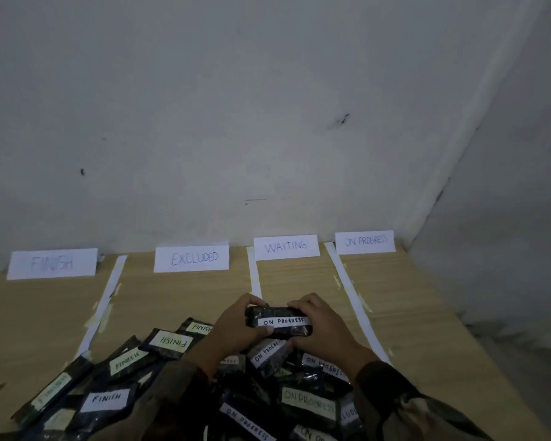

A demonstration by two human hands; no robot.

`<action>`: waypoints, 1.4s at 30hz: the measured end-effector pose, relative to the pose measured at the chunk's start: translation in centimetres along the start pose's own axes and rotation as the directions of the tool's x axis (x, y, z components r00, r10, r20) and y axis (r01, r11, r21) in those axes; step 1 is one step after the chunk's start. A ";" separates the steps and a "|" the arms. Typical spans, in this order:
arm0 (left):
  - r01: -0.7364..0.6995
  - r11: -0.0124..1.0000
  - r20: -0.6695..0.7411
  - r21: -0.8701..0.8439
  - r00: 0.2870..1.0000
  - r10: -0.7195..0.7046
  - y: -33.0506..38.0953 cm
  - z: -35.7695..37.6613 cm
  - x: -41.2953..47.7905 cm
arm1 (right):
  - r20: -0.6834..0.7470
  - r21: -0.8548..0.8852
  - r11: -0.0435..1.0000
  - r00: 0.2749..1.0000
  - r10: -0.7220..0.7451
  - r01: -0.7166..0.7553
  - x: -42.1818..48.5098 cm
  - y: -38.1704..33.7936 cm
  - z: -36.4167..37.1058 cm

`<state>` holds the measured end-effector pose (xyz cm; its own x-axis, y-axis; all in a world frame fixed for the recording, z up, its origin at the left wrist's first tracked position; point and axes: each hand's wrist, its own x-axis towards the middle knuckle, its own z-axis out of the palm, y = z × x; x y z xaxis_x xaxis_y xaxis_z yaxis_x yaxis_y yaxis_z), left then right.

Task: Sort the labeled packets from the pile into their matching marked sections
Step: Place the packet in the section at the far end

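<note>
My left hand (236,326) and right hand (322,329) are clamped on one dark packet (283,322) labelled ON PROGRESS, one hand at each end, held above the pile of packets (172,377) on the worktop (411,313). The packet is in line with the WAITING card (286,247) — the ON PROGRESS card (365,241) stands further right, well apart.

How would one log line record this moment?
left hand, right hand: grip ON PROGRESS packet over pile | target: ON PROGRESS sign, far right
</note>
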<state>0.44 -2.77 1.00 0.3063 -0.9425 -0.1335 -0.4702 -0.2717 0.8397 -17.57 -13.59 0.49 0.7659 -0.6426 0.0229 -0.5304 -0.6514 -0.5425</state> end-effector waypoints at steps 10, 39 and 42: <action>-0.228 0.901 0.132 0.370 0.972 0.192 -0.2 4.4 4.5 | -0.090 -0.258 0.949 0.983 0.161 -0.179 -1.5 5.3 -2.7; -0.086 0.686 0.015 0.722 0.994 0.109 5.5 23.5 22.8 | 0.016 -0.391 0.861 0.932 0.361 -0.326 10.1 33.8 -13.7; -0.075 0.690 0.003 0.720 0.994 0.105 6.0 24.2 24.2 | 0.003 -0.393 0.850 0.925 0.381 -0.349 11.0 35.6 -14.2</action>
<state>-14.99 -31.94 -9.97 0.2530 -0.9664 -0.0458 -0.9433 -0.2570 0.2102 -33.20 -49.60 -6.69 0.5071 -0.8412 -0.1878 -0.8615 -0.4883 -0.1389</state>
